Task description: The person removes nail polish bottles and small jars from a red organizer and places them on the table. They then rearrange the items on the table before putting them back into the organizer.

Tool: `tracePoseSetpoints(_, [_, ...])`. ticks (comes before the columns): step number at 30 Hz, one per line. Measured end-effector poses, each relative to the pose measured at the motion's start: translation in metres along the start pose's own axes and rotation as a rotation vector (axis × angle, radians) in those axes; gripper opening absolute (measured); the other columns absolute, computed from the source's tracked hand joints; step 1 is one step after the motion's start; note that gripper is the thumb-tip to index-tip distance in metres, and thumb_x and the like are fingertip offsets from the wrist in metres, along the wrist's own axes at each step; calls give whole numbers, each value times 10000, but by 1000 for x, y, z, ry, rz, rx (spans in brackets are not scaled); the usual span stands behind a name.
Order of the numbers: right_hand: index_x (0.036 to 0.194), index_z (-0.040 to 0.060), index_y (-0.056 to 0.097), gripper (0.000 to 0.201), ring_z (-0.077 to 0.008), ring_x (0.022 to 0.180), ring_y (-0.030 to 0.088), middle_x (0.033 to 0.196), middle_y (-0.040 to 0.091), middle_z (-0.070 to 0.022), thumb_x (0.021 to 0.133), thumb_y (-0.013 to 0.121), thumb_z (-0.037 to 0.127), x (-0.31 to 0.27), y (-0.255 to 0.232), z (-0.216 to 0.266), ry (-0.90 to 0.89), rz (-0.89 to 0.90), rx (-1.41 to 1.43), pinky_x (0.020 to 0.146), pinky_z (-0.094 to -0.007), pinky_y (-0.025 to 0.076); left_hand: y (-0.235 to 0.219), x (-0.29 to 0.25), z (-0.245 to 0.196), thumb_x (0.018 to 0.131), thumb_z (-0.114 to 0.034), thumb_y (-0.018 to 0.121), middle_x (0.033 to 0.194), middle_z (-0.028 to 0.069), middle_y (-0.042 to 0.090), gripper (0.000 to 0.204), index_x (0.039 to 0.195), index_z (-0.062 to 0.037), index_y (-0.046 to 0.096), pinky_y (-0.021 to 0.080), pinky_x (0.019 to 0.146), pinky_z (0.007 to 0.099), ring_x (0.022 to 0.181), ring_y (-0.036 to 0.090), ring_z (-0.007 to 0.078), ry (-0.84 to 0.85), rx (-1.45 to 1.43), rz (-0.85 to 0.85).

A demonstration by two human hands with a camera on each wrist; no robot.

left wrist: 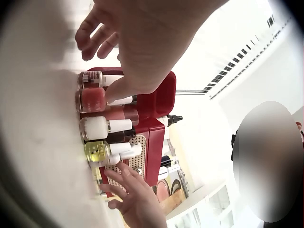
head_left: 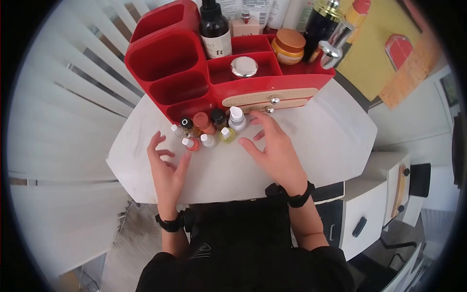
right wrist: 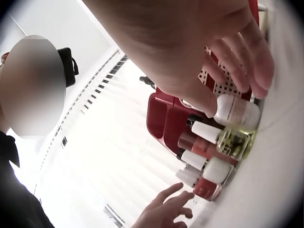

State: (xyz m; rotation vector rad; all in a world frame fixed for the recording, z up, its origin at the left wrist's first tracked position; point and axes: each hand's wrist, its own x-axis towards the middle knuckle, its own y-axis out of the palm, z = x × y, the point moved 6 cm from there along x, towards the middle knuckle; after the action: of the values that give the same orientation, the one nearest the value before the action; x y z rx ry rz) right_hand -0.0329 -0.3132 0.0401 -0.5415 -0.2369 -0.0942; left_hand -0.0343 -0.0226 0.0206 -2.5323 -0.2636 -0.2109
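Note:
Several small bottles stand grouped on the white table before a red organizer (head_left: 170, 61). In the head view the front ones are a coral polish bottle (head_left: 192, 144), a white one (head_left: 208, 141) and a yellow one (head_left: 227, 135); a white pump bottle (head_left: 237, 119) stands behind at the right. My left hand (head_left: 166, 170) is at the group's left, fingers loosely bent, holding nothing. My right hand (head_left: 276, 151) is at the right side, thumb and fingers apart and empty. In the right wrist view its fingers (right wrist: 232, 61) hover close to the white bottle (right wrist: 237, 111); contact cannot be told.
The organizer holds a dark spray bottle (head_left: 214, 34), an orange-lidded jar (head_left: 289, 46) and a silver-lidded jar (head_left: 244, 67). Its woven drawers (head_left: 292, 95) face the bottles. White slats stand at the left, a white cabinet (head_left: 365, 219) at the right below the table (head_left: 335, 141).

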Motion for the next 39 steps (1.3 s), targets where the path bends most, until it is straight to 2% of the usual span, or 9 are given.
tracePoseSetpoints(4, [1526,77,520,683,-296,916,739,1322,686,-180,953,868,205,3,4,1,-50,49,-25,790,-410,601,1,1,-4,921,-147,868,1681,139,494,915,1700,-52,397,544,938,343,1202,628,212,28,13,45])
tracePoseSetpoints(8, [1439,77,606,586,-265,780,704,1111,730,-127,930,886,154,-5,-8,1,-24,-43,-3,715,-401,584,-4,1,-1,919,-83,846,1670,148,485,847,1655,-50,429,537,955,354,1210,621,231,5,-79,151])
tracePoseSetpoints(12, [1331,78,682,419,-257,665,682,900,729,-86,953,858,127,-4,1,31,-160,7,26,637,-399,561,-18,9,-10,918,-73,839,1263,70,682,530,1411,-60,646,522,818,333,983,634,169,93,-61,10])
tracePoseSetpoints(15, [1324,62,684,379,-299,692,714,923,743,-112,976,826,113,2,14,36,-261,-4,-51,640,-416,571,-14,13,-31,940,-98,833,1012,1,648,345,1268,-65,733,474,750,302,837,564,124,200,54,38])
tracePoseSetpoints(19, [1278,41,696,319,-337,735,742,940,758,-138,991,806,128,7,21,41,-271,-4,-139,650,-433,582,-4,19,-32,949,-138,853,965,27,648,290,1219,-85,762,477,735,326,829,568,151,282,105,108])
tracePoseSetpoints(24, [1118,25,727,199,-335,722,754,897,763,-137,979,809,140,18,26,44,-242,-2,-290,659,-430,595,2,24,-34,974,-234,861,860,39,649,243,1144,-103,746,503,587,384,632,622,229,292,182,91])
tracePoseSetpoints(31, [1098,61,733,172,-312,699,755,863,771,-116,953,802,119,0,22,66,-111,12,-159,658,-421,600,-2,24,-27,999,-205,828,866,50,722,227,1165,-80,738,495,564,356,557,601,212,303,124,125])
tracePoseSetpoints(36, [1122,65,702,162,-313,733,758,850,755,-118,972,751,103,-4,85,83,-412,136,-46,663,-439,595,-34,23,4,1018,-121,776,915,55,773,236,1233,-36,734,479,593,306,625,610,128,150,91,55])
tracePoseSetpoints(39, [1159,61,723,165,-309,724,750,844,752,-116,998,745,91,8,116,98,-406,155,-52,659,-414,592,-45,28,14,1042,-144,765,936,66,785,249,1264,-37,738,493,602,305,652,644,139,114,118,13])
